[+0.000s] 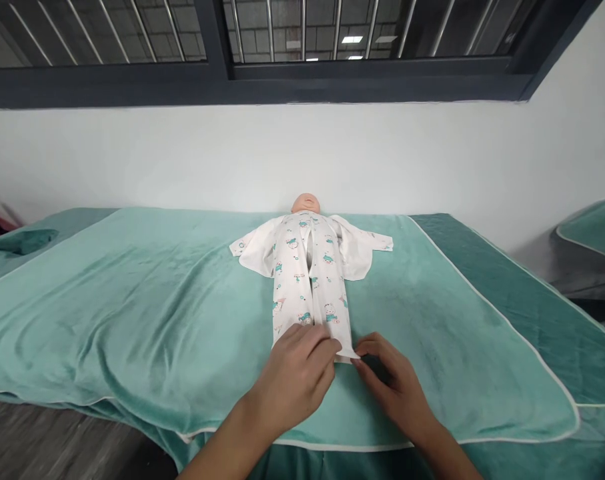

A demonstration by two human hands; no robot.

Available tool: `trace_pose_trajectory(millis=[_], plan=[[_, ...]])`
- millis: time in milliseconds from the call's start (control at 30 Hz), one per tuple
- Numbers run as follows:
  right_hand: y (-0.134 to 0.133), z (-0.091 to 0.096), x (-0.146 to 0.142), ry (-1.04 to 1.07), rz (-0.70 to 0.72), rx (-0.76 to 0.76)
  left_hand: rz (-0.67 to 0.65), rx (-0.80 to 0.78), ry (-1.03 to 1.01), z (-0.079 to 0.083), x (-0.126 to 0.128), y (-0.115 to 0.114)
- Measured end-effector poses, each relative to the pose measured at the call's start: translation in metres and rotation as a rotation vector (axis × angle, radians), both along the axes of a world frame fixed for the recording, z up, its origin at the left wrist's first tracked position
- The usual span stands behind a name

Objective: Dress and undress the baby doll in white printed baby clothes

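Observation:
A baby doll (pixel 306 203) lies on its back, its head toward the wall. White printed baby clothes (pixel 327 257) cover its body, with both sleeves spread out to the sides and a gap down the middle of the front. At the lower hem, my left hand (pixel 302 367) is closed on the edge of the cloth, fingers curled over it. My right hand (pixel 392 377) pinches the hem's right corner between thumb and fingers. The doll's legs are hidden beneath the garment and my left hand.
A light green blanket (pixel 147 320) with pale piping lies under the doll, wrinkled at the left. Darker green bedding (pixel 522 313) shows at the right. Behind stand a white wall (pixel 192 160) and a barred window with a dark frame (pixel 282 87).

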State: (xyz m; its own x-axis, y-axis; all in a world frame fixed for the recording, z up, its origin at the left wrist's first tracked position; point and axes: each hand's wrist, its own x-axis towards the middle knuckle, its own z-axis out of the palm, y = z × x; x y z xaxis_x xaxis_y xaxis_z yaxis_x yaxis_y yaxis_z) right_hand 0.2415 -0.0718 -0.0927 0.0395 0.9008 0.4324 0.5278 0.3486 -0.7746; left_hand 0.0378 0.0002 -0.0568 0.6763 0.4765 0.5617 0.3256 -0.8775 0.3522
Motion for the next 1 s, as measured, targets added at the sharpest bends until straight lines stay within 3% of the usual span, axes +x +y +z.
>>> trace_pose_trajectory(millis=[133,267,400,533,733,833,1000], plan=[[0.006,0.004,0.008,-0.007,0.071,-0.116,0.067,-0.160,-0.191,-0.008,-0.011,0.017],[0.031,0.008,0.017,0.098,-0.092,-0.104,0.253,-0.285,-0.308,-0.016,-0.019,0.054],[0.083,0.010,0.023,0.211,-0.245,0.005,0.326,-0.351,-0.292,-0.017,-0.012,0.106],[0.155,0.019,0.023,0.284,-0.194,0.058,0.315,-0.395,-0.265,-0.007,0.007,0.162],[0.262,0.045,0.020,0.283,-0.132,0.003,0.315,-0.428,-0.274,0.016,0.039,0.233],[0.293,0.049,0.025,0.317,-0.090,-0.018,0.334,-0.481,-0.299,0.024,0.052,0.263],[0.312,0.038,0.046,0.245,-0.154,-0.069,0.394,-0.661,-0.250,0.034,0.062,0.299]])
